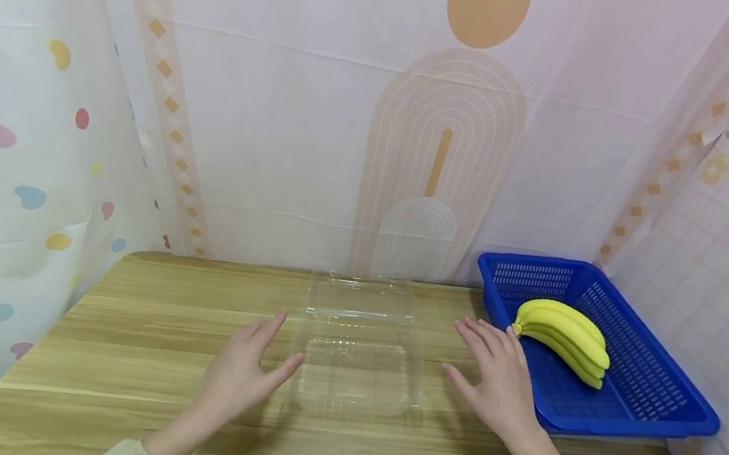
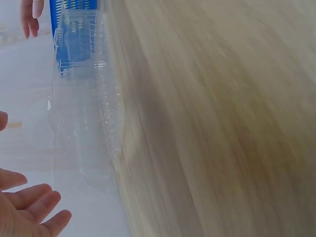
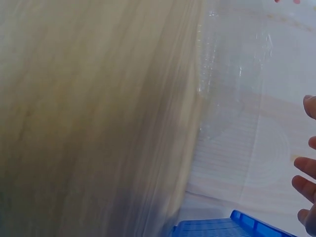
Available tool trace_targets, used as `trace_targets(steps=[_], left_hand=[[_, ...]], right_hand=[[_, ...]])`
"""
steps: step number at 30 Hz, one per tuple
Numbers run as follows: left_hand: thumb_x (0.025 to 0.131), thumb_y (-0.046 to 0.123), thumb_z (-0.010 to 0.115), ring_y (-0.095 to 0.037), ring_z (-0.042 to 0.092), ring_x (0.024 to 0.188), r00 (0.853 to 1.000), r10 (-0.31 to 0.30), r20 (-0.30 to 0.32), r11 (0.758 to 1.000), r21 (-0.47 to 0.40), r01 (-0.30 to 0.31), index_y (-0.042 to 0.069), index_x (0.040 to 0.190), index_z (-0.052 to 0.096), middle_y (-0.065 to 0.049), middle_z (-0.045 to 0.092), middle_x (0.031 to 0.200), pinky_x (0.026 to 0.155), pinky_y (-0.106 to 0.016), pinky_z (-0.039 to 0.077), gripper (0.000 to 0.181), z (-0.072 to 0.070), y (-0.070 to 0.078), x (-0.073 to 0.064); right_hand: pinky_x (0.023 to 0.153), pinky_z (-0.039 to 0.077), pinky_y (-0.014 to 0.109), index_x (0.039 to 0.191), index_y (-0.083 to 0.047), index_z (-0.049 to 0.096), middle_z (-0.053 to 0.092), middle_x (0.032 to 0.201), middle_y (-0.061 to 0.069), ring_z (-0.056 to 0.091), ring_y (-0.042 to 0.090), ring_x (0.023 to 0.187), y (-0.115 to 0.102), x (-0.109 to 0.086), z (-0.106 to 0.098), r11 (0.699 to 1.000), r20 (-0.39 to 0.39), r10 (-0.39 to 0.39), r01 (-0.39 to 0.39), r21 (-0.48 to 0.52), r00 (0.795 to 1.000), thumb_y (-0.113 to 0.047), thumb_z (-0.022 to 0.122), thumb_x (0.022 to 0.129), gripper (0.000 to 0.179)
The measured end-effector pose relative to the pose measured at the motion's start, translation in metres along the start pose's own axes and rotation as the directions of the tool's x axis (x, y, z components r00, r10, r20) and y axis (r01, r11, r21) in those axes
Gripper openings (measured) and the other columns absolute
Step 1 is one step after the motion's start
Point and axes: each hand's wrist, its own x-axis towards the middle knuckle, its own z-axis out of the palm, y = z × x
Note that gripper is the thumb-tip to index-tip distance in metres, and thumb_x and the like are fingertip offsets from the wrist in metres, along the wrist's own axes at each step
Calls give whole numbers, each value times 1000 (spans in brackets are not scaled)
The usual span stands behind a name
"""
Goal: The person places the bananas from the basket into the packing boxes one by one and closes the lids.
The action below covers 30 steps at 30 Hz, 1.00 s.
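Fingers of both hands straight and spread, either side of clear, ridged plastic clamshell box (image 1: 358,350), lid open.

Both wrist views smear the bench (image 2: 222,123) into blur. The left hand (image 2: 27,210) is cut off at the frame corner, and only fingertips of the right hand (image 3: 307,182) show. The clear plastic box (image 1: 358,350) is hard to outline; its lid's edges fade into the backdrop.

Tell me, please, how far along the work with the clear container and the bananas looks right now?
Done: the clear clamshell container lies open on the table. In hand: nothing; the left hand and right hand hover open either side of it. Left: the bananas are in the blue basket, the container empty.
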Motion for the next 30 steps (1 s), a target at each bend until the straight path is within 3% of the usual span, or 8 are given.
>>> trace_targets(steps=[4,8,13,20,26,28,30], left_hand=[[89,41,72,-42,57,115,1000,-9,-15,997,-71,8,-1,143,49,-24,60,129,96,-61,47,72,1,0,0],[88,35,75,-36,63,105,999,-22,-24,990,-139,18,-3,139,52,-21,63,124,85,-53,55,68,1,1,0],[88,31,77,-35,63,104,997,-75,12,975,-210,76,-3,138,53,-20,64,123,81,-46,58,65,2,1,2],[89,29,76,-35,62,107,976,-192,105,916,-339,216,-1,139,53,-21,62,125,87,-46,57,63,3,-1,5],[90,31,74,-30,61,109,953,-251,170,866,-402,299,0,140,51,-19,62,126,84,-39,58,64,2,-6,5],[91,31,74,-30,60,109,948,-260,185,851,-419,315,0,141,51,-19,61,127,85,-38,57,63,2,-7,5],[92,29,73,-29,60,109,942,-273,193,841,-427,331,0,140,51,-18,62,126,86,-37,57,61,1,-9,6]], right_hand=[[107,34,62,129,-4,63,64,124,16,56,37,116,2,2,-3,1000,-19,-15,15,5,1000,-27,84,75,62],[106,36,60,129,-5,63,64,122,15,57,36,113,4,4,-8,1000,-18,-22,22,5,1000,-25,84,74,62],[100,41,57,128,-6,63,65,119,14,58,35,109,8,6,-14,1000,-23,-24,24,7,999,-25,85,73,62],[94,46,55,126,-4,65,66,116,15,58,37,107,12,8,-23,1000,-36,-12,13,20,999,-21,87,71,62],[94,45,56,127,-4,64,65,119,16,57,38,109,19,9,-32,999,-28,-11,12,40,1000,-47,70,90,57],[94,46,56,127,-4,64,65,120,16,57,37,110,22,10,-35,999,-22,-7,8,34,1000,-46,72,89,57],[95,45,56,127,-3,64,64,121,17,57,38,111,26,10,-39,999,-14,0,1,33,1000,-31,81,82,56]])
